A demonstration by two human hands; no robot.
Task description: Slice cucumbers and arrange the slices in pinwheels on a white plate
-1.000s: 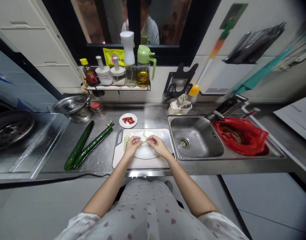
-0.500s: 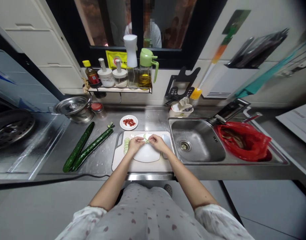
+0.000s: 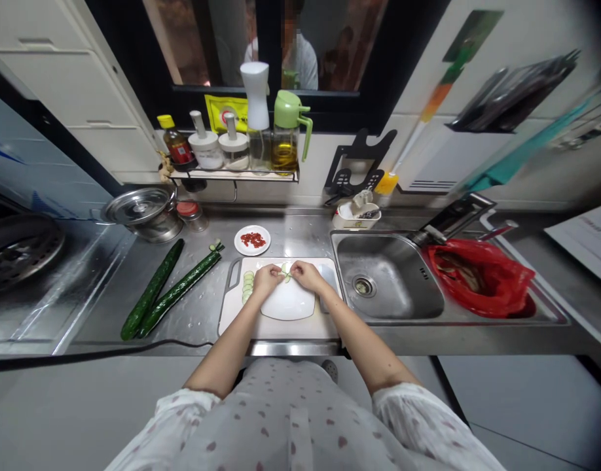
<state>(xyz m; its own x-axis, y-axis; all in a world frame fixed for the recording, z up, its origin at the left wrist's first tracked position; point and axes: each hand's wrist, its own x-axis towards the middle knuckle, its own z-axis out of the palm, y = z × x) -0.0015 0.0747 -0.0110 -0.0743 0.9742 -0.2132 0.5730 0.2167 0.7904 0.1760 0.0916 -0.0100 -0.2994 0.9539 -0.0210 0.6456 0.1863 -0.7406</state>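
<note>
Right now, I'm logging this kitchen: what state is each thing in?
Left hand: pinching at a green piece
Right hand: pinching, beside the left
White plate: resting on the cutting board
Cucumber slices: cut, overlapping
Two cucumbers: lying on the counter
Small plate: holding red pieces
Red-lidded jar: closed
Sauce bottle: capped
Oil jug: partly filled
Red bag: open

The left hand (image 3: 268, 280) and the right hand (image 3: 306, 275) are pinching thin green slices (image 3: 286, 269) over the far part of a white plate (image 3: 288, 306). The plate is resting on a board (image 3: 234, 326), where a row of slices (image 3: 248, 288) is lying beside the left hand. Two cucumbers (image 3: 150, 288) are lying further left, and a dish (image 3: 239, 248) is holding red bits (image 3: 253, 240) behind the board.
</note>
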